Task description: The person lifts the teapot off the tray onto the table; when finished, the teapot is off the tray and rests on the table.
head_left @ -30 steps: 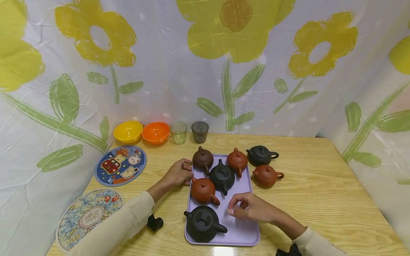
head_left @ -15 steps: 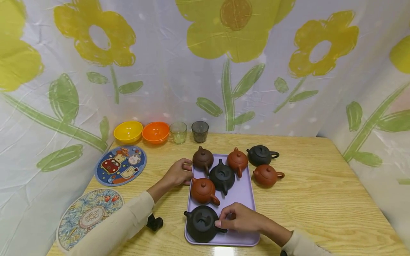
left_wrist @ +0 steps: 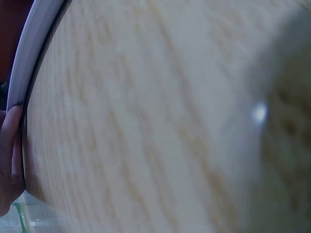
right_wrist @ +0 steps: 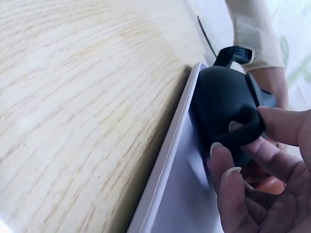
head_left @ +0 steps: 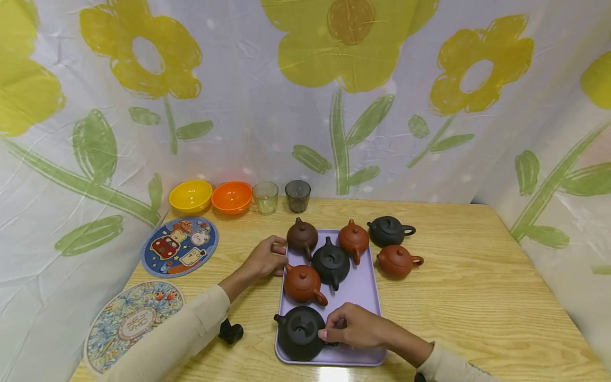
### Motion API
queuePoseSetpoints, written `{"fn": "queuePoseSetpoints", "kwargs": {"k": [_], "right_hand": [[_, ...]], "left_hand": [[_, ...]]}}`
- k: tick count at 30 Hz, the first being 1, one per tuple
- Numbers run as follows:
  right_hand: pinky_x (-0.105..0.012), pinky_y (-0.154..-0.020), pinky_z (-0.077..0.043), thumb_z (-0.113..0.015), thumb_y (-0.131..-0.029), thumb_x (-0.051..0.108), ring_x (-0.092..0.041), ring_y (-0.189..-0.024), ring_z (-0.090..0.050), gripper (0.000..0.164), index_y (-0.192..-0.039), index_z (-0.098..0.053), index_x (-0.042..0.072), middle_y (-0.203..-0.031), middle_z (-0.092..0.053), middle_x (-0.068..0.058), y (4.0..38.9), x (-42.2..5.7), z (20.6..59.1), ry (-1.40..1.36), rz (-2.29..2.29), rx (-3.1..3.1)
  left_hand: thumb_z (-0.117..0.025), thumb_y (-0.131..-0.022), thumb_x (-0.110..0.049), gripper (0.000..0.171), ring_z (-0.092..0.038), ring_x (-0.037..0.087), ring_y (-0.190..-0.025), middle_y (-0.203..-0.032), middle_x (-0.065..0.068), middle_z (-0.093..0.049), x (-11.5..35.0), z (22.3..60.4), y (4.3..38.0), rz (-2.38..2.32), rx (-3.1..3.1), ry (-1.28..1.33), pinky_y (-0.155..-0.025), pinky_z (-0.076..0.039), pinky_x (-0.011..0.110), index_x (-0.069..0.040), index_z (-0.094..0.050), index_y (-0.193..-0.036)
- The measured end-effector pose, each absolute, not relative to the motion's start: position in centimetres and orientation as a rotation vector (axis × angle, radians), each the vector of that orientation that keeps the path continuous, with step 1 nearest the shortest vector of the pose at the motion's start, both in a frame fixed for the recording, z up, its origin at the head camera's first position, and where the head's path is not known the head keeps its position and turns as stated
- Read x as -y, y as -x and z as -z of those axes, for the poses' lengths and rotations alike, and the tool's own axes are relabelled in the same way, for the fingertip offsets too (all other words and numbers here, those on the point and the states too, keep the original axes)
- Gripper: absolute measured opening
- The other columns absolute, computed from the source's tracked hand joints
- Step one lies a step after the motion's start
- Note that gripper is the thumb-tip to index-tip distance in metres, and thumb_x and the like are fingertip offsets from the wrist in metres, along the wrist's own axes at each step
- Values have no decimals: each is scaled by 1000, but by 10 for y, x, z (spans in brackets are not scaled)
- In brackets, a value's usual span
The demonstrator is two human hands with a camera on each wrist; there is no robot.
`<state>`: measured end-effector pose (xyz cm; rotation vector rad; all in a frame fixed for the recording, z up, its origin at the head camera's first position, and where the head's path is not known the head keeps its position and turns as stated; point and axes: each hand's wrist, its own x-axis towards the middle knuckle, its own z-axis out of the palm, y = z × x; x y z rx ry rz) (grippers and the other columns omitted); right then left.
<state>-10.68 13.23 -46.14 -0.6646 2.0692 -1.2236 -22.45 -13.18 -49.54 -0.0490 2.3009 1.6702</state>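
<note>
A lilac tray [head_left: 363, 289] carries several teapots. At its near left corner sits a large black teapot [head_left: 298, 337]; my right hand [head_left: 360, 328] pinches its handle, thumb on top and a finger through the loop, as the right wrist view shows. My left hand [head_left: 264, 258] holds the tray's left rim, fingertips right at the edge in the left wrist view. Also on the tray are a red-brown teapot [head_left: 302, 284], a second black teapot [head_left: 330, 265], a dark brown teapot [head_left: 302, 239] at the far left and another red-brown teapot [head_left: 354, 239] at the far right.
Right of the tray stand a black teapot [head_left: 387, 232] and a red-brown teapot [head_left: 397, 262]. Along the back are a yellow bowl [head_left: 191, 197], an orange bowl [head_left: 232, 198], a greenish glass [head_left: 265, 198] and a grey glass [head_left: 298, 196]. Two round mats [head_left: 179, 246] lie left.
My right hand has come left and toward the near edge, from over the tray to the large black teapot's handle, and taken hold of it. The left hand has stayed at the rim.
</note>
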Motion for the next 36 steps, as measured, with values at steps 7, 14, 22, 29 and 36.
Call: {"fn": "queuePoseSetpoints", "kwargs": {"k": [7, 14, 22, 29, 36], "right_hand": [[-17, -43, -37, -68, -95, 30, -2, -49, -45, 36, -76, -69, -1, -61, -56, 5, 103, -133, 461, 645, 1227, -2072], [-16, -46, -38, -66, -96, 28, -3, -52, -48, 34, -78, -69, -1, -63, -56, -2, 101, -133, 462, 670, 1245, -2013], [-18, -44, -41, -65, -96, 23, -9, -55, -51, 31, -80, -70, -3, -64, -57, -5, 100, -133, 463, 580, 1282, -1995], [-17, -45, -44, -65, -97, 24, -6, -58, -54, 29, -83, -71, -1, -69, -62, 0, 102, -140, 462, 603, 1288, -2016], [-17, -47, -45, -65, -96, 24, -6, -66, -58, 28, -84, -73, 0, -78, -62, 1, 106, -148, 459, 653, 1330, -1994]], "left_hand": [[-64, -82, 3, 53, -65, 20, -75, -115, 19, -57, 131, 495, 225, -1667, -2303, 49, -60, -63, 35, -1, -52, -133], [-64, -82, 3, 53, -66, 19, -74, -115, 19, -57, 131, 493, 226, -1659, -2310, 46, -60, -63, 35, -1, -52, -133], [-65, -83, 3, 54, -65, 18, -74, -118, 22, -57, 131, 491, 224, -1653, -2313, 25, -61, -63, 37, 1, -50, -135], [-64, -83, 3, 53, -66, 19, -74, -118, 22, -57, 132, 494, 224, -1659, -2300, 42, -61, -63, 36, 1, -51, -134], [-65, -82, 3, 53, -65, 19, -74, -114, 19, -58, 131, 495, 225, -1678, -2291, 58, -59, -62, 35, 0, -52, -133]]}}
